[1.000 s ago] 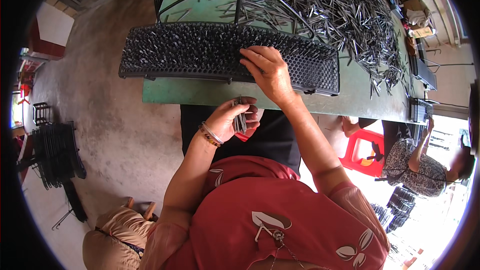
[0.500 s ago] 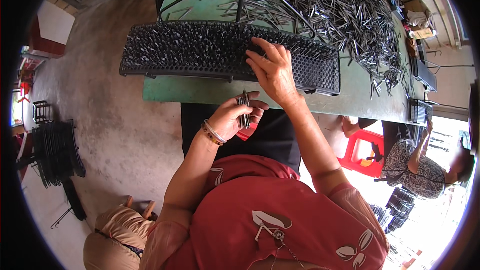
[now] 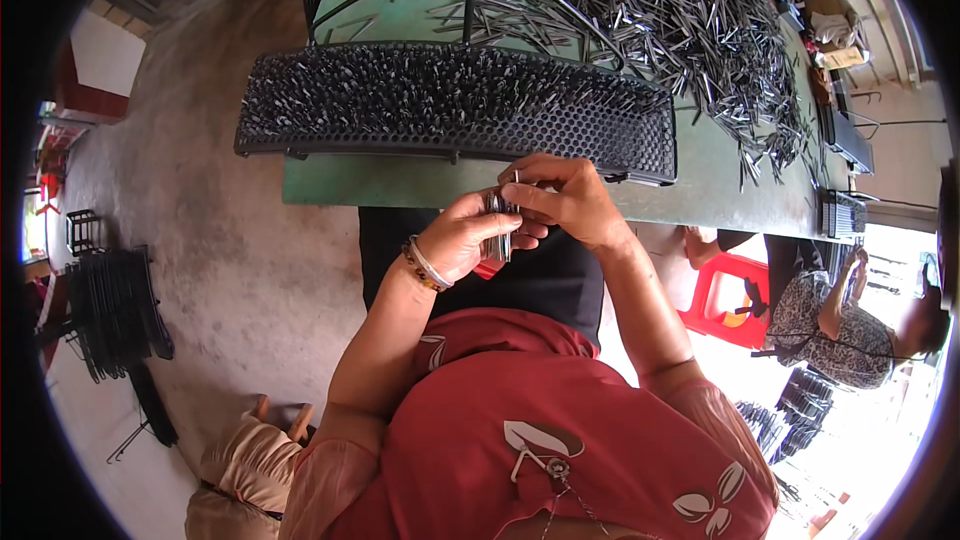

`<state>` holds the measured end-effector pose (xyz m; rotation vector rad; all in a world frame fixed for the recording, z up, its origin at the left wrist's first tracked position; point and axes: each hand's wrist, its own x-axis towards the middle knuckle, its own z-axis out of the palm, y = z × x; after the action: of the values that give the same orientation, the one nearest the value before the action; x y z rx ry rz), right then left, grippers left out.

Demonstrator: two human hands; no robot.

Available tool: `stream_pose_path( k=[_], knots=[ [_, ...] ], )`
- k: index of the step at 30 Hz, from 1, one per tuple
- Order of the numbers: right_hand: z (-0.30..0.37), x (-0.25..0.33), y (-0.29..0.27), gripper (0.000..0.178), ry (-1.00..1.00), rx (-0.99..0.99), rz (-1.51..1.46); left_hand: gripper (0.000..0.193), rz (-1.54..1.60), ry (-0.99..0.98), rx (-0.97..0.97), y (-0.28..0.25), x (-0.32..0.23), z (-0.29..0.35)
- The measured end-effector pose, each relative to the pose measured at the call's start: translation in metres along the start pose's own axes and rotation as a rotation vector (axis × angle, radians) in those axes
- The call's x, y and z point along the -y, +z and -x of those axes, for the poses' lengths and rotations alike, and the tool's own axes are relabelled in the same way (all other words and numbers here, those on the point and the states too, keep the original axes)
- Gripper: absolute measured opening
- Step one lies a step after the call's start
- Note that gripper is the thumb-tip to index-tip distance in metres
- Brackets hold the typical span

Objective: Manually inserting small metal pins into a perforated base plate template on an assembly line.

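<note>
I note: left hand (image 3: 458, 240) clasps slim strips (image 3: 501, 242), presumably keeping them aligned; right hand (image 3: 580, 206) meets their far ends, its grip I cannot tell.

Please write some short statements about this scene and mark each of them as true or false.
1. The left hand holds several strips. True.
2. The pile lies on the table, beyond the rack. True.
3. Every hole in the rack is filled. False: many toward its right end are bare.
4. The right hand is at the strips. True.
5. Two bracelets circle the right wrist. False: the bracelets are on the left.
6. The stool is blue. False: the stool is red.
</note>
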<state>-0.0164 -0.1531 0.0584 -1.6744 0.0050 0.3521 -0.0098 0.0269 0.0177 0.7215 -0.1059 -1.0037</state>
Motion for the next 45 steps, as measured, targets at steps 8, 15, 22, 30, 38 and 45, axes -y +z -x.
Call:
stream_pose_path(
  k=[8, 15, 22, 30, 38, 45],
  knots=[
    [-0.007, -0.004, -0.015, 0.022, -0.016, -0.22, -0.102, 0.027, 0.041, -0.032, -0.082, -0.002, 0.009, -0.007],
    [-0.036, 0.005, -0.01, 0.021, -0.262, -0.48, 0.118, 0.029, 0.073, 0.038, -0.151, -0.005, 0.01, -0.011],
    [-0.048, -0.006, -0.001, 0.02, -0.346, -0.519, 0.333, 0.029, 0.082, 0.02, -0.161, -0.009, 0.012, -0.009],
    [-0.048, -0.011, 0.005, 0.021, -0.429, -0.513, 0.423, 0.033, 0.118, 0.016, -0.171, -0.01, 0.013, -0.009],
    [-0.052, -0.021, 0.002, 0.023, -0.665, -0.493, 0.663, 0.034, 0.105, 0.022, -0.135, -0.01, 0.012, -0.007],
    [-0.05, -0.016, 0.002, 0.021, -0.722, -0.494, 0.679, 0.036, 0.083, 0.038, -0.131, -0.006, 0.011, -0.006]
  ],
)
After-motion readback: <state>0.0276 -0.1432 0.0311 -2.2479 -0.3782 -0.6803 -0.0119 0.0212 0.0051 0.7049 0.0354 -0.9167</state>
